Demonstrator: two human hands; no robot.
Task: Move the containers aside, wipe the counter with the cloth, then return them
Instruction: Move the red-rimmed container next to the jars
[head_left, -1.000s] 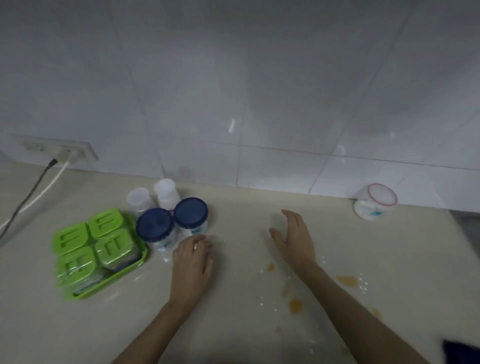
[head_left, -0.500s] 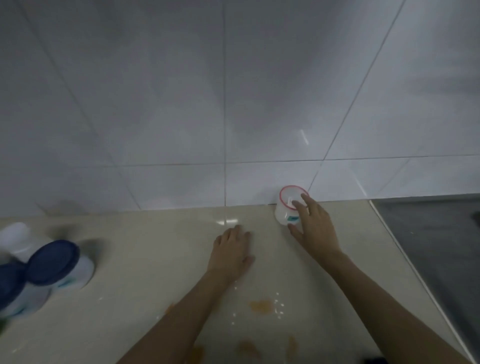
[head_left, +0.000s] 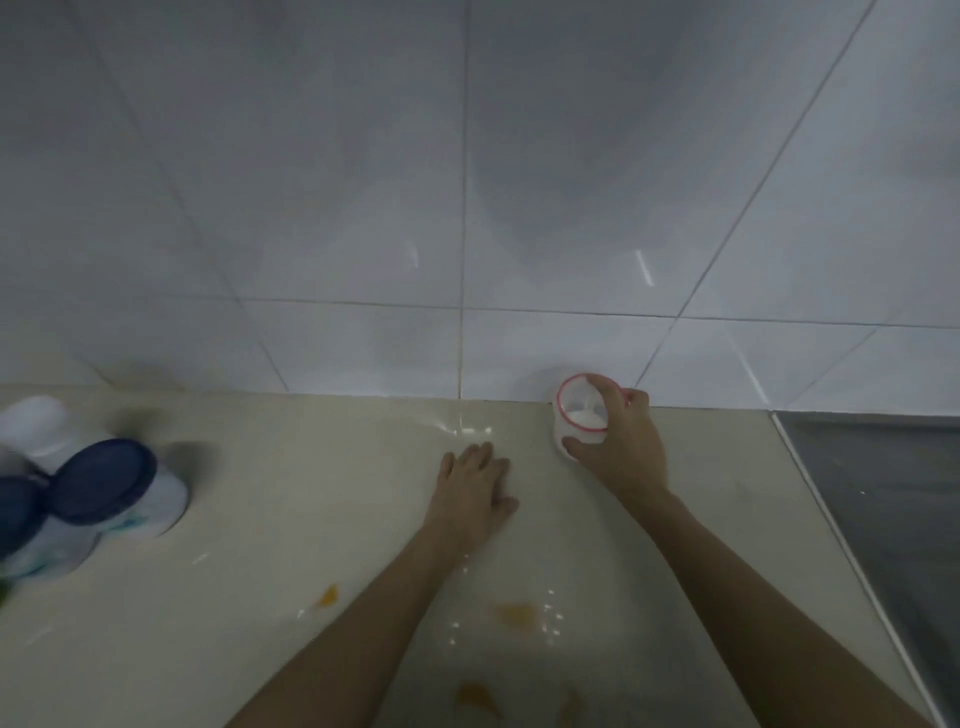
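Here, head view. Right hand: fingers wrapped around a small white jar with a red rim, standing on the counter against the tiled wall. Left hand: spread flat on the counter, holding nothing. Blue-lidded jars: grouped at far left, well apart. Orange stains: near the forearms, unwiped. Cloth: not in view.

Risk: the jar appears lidless with white contents; a tilt in lifting could spill it, and a forearm could smear the stains.

Labels: teal marks on the blue-lidded jars, too blurred to read.
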